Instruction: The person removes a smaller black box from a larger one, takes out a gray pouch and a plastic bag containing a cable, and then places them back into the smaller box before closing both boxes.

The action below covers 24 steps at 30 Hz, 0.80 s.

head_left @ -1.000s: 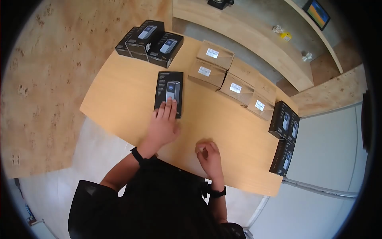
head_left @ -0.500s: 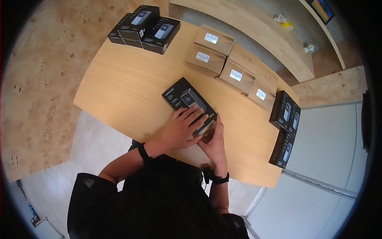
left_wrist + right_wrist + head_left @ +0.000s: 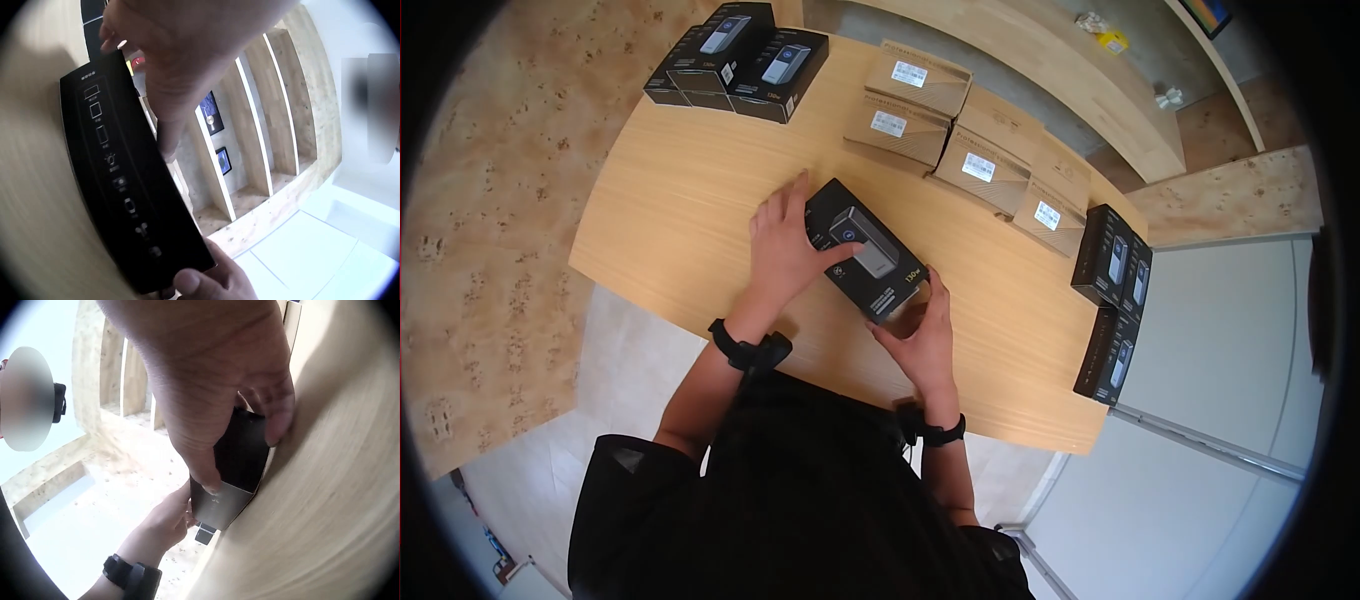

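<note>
A black product box [image 3: 870, 250], printed with a grey device and "130W", lies slanted on the table between both hands. My left hand [image 3: 780, 245] holds its left end, thumb laid across the top face and fingers around the far corner. At the near right end, my right hand [image 3: 922, 335] grips the box between thumb and fingers. The left wrist view shows the box's long side [image 3: 119, 169] with a row of small icons. In the right wrist view, the right thumb and fingers straddle the dark end of the box [image 3: 240, 453].
Black boxes [image 3: 780, 70] are stacked at the table's far left. Several brown cartons [image 3: 980, 165] with white labels stand along the back. More black boxes [image 3: 1112, 260] line the right edge. Behind the table is a wooden shelf [image 3: 1040, 70].
The box first lay upright under the left hand, then came nearer and turned slantwise as the right hand took its near end. The left hand has shifted to the box's left end.
</note>
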Motion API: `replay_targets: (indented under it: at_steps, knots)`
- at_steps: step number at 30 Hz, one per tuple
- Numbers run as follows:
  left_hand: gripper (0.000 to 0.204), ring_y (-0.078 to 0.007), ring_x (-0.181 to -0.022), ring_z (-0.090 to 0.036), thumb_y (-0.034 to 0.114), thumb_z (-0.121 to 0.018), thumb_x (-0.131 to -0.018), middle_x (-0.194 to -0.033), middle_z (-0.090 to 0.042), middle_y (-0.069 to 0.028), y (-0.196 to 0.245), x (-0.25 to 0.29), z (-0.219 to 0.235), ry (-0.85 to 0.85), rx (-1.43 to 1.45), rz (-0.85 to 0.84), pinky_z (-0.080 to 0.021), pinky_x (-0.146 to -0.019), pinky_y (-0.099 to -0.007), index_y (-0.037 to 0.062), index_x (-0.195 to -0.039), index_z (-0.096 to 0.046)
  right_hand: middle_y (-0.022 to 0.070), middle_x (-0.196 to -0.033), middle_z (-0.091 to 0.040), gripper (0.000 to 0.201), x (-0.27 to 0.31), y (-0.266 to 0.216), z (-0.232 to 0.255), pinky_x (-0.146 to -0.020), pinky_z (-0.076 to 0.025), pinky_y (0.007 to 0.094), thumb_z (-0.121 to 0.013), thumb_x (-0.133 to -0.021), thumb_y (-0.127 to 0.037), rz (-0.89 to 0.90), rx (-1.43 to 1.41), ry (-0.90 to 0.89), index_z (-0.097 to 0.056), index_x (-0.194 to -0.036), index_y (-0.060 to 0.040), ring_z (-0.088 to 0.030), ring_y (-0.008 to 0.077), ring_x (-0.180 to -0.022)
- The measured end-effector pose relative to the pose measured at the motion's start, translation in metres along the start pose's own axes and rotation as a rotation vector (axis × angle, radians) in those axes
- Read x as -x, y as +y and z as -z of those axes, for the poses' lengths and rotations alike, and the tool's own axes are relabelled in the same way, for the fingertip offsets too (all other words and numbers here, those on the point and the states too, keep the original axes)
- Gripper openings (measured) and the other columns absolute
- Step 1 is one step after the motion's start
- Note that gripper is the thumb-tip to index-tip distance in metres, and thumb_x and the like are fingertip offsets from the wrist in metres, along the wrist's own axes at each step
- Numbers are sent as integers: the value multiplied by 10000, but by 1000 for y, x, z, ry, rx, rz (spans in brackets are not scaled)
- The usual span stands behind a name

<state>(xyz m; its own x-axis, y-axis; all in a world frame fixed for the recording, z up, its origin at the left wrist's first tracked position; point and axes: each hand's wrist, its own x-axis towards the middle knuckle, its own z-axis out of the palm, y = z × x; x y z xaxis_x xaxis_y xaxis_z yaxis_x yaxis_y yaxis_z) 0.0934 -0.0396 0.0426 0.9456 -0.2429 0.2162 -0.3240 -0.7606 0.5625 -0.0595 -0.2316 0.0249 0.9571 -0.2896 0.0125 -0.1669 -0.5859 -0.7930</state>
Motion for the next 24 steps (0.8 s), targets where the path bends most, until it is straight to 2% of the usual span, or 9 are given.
replay_targets:
  at_steps: [1,4,6,10,12,15,18,21,24]
  knots:
    - [1157,-404,-1223,-623,547,-946,-654,-1312,-634,-251,-3,-2,1,-122,122,100,-514,-1024,-460,26,-1556,-443,267,-1452,-496,1166,0,-1,1,-981,-557,468,-976,-682,-266,-33,-6,-17,-287,-1584,-3,-586,453,-1258]
    - [1122,-393,-1262,-608,476,-969,-675,-1362,-612,-237,-1,-4,2,-160,159,116,-518,-1048,-447,52,-1566,-435,257,-1425,-517,1172,-1,-4,3,-917,-574,462,-985,-674,-279,-64,-4,-35,-296,-1582,-8,-614,443,-1198]
    - [1101,-385,-1252,-618,449,-980,-665,-1352,-618,-233,-4,-6,0,-153,166,107,-520,-1045,-446,47,-1547,-458,252,-1412,-527,1177,0,2,0,-878,-581,457,-990,-668,-284,6,30,1,-300,-1581,-8,-630,437,-1153]
    - [1044,-416,-1206,-644,438,-968,-671,-1270,-660,-243,-5,-8,2,-123,196,68,-539,-999,-462,35,-1507,-490,231,-1395,-540,1175,2,5,-1,-822,-589,410,-996,-663,-282,-12,27,4,-314,-1579,-6,-671,348,-979]
    - [1021,-399,-1191,-661,421,-965,-679,-1272,-674,-234,-5,-9,4,-158,256,77,-545,-989,-455,42,-1503,-496,215,-1390,-547,1171,6,4,5,-790,-590,384,-997,-663,-282,-69,-22,-16,-321,-1577,-5,-677,296,-885]
    - [978,-346,-1159,-696,369,-971,-692,-1262,-696,-212,-1,-10,7,-219,328,133,-558,-979,-413,33,-1488,-514,191,-1384,-555,1161,10,13,11,-770,-588,361,-997,-658,-266,-37,-31,-1,-334,-1573,-2,-669,248,-820]
    - [957,-320,-1143,-711,338,-977,-694,-1253,-710,-199,-2,-10,8,-231,329,145,-563,-974,-389,21,-1477,-527,191,-1351,-573,1135,14,13,17,-771,-588,373,-985,-653,-280,-64,-7,4,-354,-1554,4,-668,267,-831]
    - [949,-314,-1146,-712,319,-979,-692,-1256,-713,-197,-3,-9,6,-195,305,118,-563,-977,-385,18,-1474,-533,142,-1032,-663,1078,17,13,18,-746,-577,364,-973,-622,-233,17,116,96,-408,-1513,-9,-670,241,-820]
    - [968,-344,-1189,-684,362,-972,-681,-1286,-699,-201,-9,-7,2,-198,357,103,-549,-1000,-417,32,-1478,-532,142,-1002,-663,1088,24,22,17,-739,-573,374,-974,-600,-286,37,188,117,-418,-1492,-5,-668,256,-800]
